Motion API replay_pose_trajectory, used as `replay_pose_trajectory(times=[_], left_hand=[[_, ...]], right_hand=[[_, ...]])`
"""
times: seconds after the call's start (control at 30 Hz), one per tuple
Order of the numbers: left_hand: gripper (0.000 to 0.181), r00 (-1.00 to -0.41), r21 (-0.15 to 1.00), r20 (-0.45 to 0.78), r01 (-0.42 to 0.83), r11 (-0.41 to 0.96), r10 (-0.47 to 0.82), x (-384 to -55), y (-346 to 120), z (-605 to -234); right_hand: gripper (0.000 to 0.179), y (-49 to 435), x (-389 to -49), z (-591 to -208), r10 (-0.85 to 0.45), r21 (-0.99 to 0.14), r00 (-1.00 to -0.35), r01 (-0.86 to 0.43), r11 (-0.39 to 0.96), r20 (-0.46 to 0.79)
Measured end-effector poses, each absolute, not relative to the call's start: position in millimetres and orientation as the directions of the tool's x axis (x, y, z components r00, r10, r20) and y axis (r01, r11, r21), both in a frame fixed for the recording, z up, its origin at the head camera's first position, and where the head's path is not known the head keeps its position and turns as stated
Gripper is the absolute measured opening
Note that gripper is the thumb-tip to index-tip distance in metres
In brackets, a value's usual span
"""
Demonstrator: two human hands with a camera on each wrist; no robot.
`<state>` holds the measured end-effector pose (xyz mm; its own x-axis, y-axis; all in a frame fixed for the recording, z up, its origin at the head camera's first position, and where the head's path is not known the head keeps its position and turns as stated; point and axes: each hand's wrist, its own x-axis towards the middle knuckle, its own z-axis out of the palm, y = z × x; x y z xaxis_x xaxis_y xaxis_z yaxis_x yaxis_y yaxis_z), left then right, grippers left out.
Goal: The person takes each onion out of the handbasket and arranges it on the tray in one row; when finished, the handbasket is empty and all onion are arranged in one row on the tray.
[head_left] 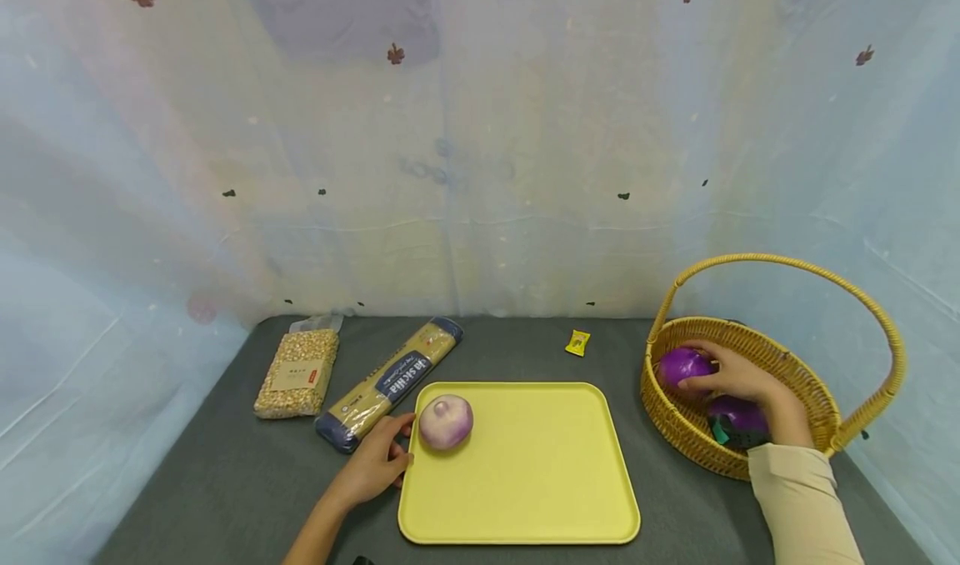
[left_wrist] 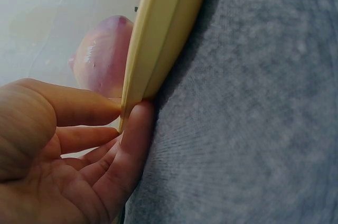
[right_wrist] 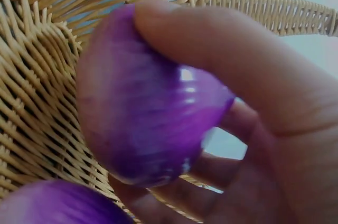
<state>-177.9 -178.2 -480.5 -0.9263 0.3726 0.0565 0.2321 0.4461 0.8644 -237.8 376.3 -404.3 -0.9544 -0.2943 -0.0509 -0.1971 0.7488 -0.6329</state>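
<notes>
I've got the right hand (head_left: 738, 377) clamped on the purple onion (head_left: 684, 367) in the basket (head_left: 675, 432) right of the tray (head_left: 540, 465), left hand (head_left: 372, 462) pinching the tray's edge. Tilting it might roll the pale onion (head_left: 446, 423); slick skin could slip my grip.

kernel bag (head_left: 297, 372), left | pasta pack (head_left: 392, 383), slanted | small yellow packet (head_left: 577, 342), back | leaf-patterned curtain (head_left: 510, 148), behind

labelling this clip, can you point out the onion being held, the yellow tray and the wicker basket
Held purple onion (right_wrist: 142, 113): right wrist view, middle of its purple side.
Yellow tray (head_left: 543, 469): head view, bare part of its flat surface.
Wicker basket (head_left: 678, 432): head view, woven front wall.
</notes>
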Motion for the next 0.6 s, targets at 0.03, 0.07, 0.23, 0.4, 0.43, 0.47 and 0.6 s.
replay_pose_trajectory(times=[0.03,0.07,0.23,0.4,0.43,0.47,0.6], left_hand=[[0.055,-0.926,0.865,0.056,0.231,0.446,0.373,-178,-178,-480],[0.055,-0.926,0.865,0.056,0.231,0.446,0.372,-178,-178,-480],[0.055,-0.927,0.87,0.049,0.222,0.44,0.372,-178,-178,-480],[0.055,-0.926,0.874,0.055,0.225,0.43,0.373,-178,-178,-480],[0.055,-0.926,0.874,0.055,0.226,0.43,0.373,-178,-178,-480],[0.055,-0.926,0.872,0.057,0.228,0.432,0.373,-178,-178,-480],[0.055,-0.926,0.862,0.061,0.238,0.448,0.373,-178,-178,-481]], right_hand=[[0.07,376,-237,-403,-0.291,-0.628,-0.956,-0.203,0.751,-0.04],[0.071,376,-237,-401,-0.284,-0.621,-0.958,-0.203,0.757,-0.033],[0.074,373,-234,-395,-0.253,-0.589,-0.967,-0.195,0.784,-0.017],[0.074,370,-231,-387,-0.261,-0.578,-0.965,-0.218,0.786,0.009],[0.074,370,-230,-385,-0.263,-0.576,-0.965,-0.221,0.787,0.011],[0.073,369,-229,-383,-0.265,-0.573,-0.964,-0.225,0.788,0.014],[0.075,367,-226,-377,-0.269,-0.571,-0.963,-0.233,0.787,0.023]])
